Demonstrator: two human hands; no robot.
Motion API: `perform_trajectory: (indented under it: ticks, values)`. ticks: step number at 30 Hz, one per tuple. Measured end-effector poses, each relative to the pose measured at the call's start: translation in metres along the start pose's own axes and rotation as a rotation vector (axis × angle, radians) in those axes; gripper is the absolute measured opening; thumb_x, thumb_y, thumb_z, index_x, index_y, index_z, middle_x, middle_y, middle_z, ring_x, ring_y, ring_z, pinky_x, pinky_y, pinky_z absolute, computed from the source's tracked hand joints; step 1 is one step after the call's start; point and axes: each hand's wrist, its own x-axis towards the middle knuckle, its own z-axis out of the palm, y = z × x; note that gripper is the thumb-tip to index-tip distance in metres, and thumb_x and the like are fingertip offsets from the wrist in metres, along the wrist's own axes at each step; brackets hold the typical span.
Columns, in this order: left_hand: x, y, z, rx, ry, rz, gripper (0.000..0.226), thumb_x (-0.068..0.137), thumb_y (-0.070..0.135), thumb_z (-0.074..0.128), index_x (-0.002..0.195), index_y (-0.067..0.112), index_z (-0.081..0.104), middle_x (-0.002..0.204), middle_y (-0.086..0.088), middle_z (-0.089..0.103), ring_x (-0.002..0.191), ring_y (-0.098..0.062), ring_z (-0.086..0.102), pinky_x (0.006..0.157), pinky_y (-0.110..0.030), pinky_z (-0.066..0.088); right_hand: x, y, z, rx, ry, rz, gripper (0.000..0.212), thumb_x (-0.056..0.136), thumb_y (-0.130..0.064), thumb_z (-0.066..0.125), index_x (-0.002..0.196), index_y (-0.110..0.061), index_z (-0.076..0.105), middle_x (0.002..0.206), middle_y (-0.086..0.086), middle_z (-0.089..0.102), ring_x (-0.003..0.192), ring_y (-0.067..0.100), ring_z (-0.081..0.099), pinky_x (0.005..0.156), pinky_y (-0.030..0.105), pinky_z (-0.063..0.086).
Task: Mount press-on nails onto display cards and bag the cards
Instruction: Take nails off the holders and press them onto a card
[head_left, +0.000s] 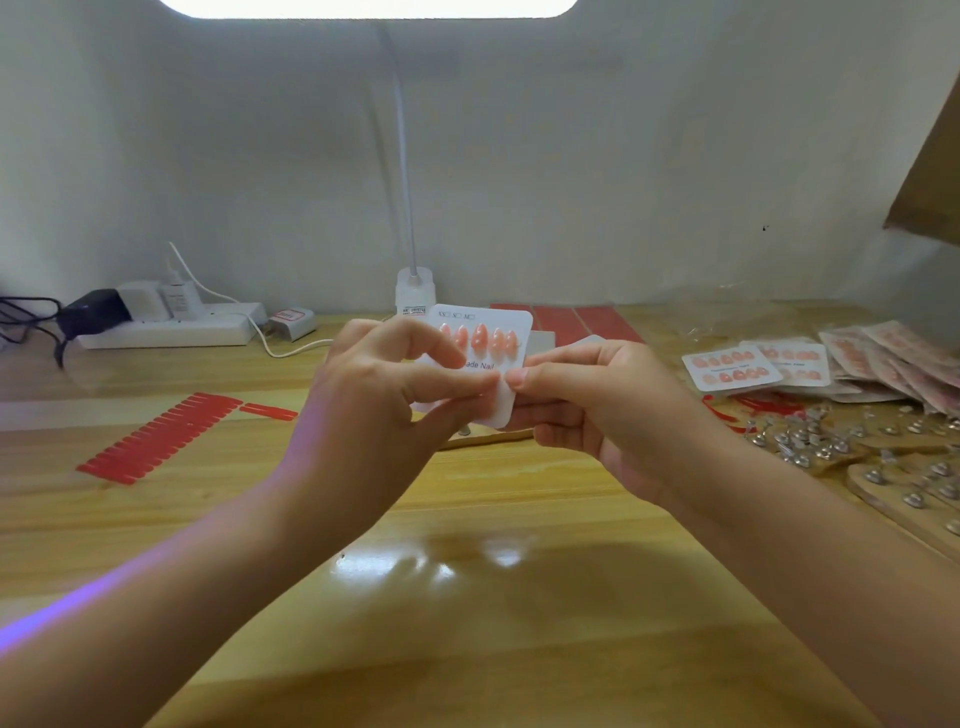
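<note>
- Holding a white rounded-corner display card (511, 332) upright above the wooden table (519, 597), between both hands.
- Left hand (384, 395): grip closed on the card's near-left part, thumb laid across its face, fingers curled behind.
- Right hand (592, 405): grip pinched at the card's lower right edge, thumb tip meeting the left thumb; whether a nail sits under that pinch cannot be told.
- Top row of five pink glossy press-on nails (480, 336) already seated on the card; lower row hidden behind the thumbs.
- Step judged in hand: mounting or pressing down a nail in the lower row.
- Next move likely calls for a firm, even press without bending the card, then filling any slots left.
- Finished cards (727, 369) lying at the right, near bagged ones (893, 358); bagging of this card not yet done.
- Red adhesive strips (161, 436) lying on the left of the table, well apart from the hands.
</note>
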Motion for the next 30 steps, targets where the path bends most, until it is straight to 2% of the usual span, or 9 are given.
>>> perform_trajectory:
  ticks: [6,11,17,30]
  values:
    - [-0.0003,0.0021,-0.0004,0.041,0.027,0.044,0.017,0.077,0.027,0.075,0.090,0.016,0.077,0.088,0.005,0.062,0.086,-0.027,0.055,0.073,-0.041,0.045,0.0000,-0.0004,0.0002,-0.010,0.009,-0.004,0.009,0.083,-0.001,0.068,0.076,-0.007,0.069,0.071,0.013,0.073,0.063,0.021,0.072,0.048,0.020,0.051]
    - [-0.0020,0.0043,-0.0008,0.143,0.045,0.092,0.019,0.079,0.026,0.071,0.091,0.013,0.076,0.091,-0.003,0.065,0.087,-0.029,0.057,0.074,-0.046,0.049,0.0009,-0.0009,0.0001,-0.026,0.028,-0.009,0.008,0.084,0.000,0.067,0.077,-0.005,0.070,0.071,0.013,0.074,0.061,0.019,0.071,0.048,0.019,0.051]
    - [-0.0019,0.0044,-0.0030,0.153,-0.009,0.133,0.017,0.078,0.030,0.070,0.090,0.020,0.078,0.087,0.001,0.065,0.081,-0.027,0.056,0.071,-0.048,0.048,0.0010,-0.0004,0.0004,-0.049,0.017,-0.031,0.010,0.083,-0.001,0.068,0.075,-0.007,0.070,0.072,0.014,0.073,0.065,0.021,0.072,0.050,0.020,0.051]
    - [0.0028,0.0050,-0.0073,-0.006,-0.059,0.023,0.020,0.076,0.043,0.069,0.085,0.028,0.078,0.077,0.007,0.061,0.074,-0.023,0.051,0.069,-0.042,0.043,0.0020,0.0013,-0.0029,-0.080,-0.027,-0.066,0.012,0.083,-0.005,0.071,0.075,-0.013,0.074,0.075,0.011,0.075,0.066,0.017,0.071,0.053,0.019,0.051]
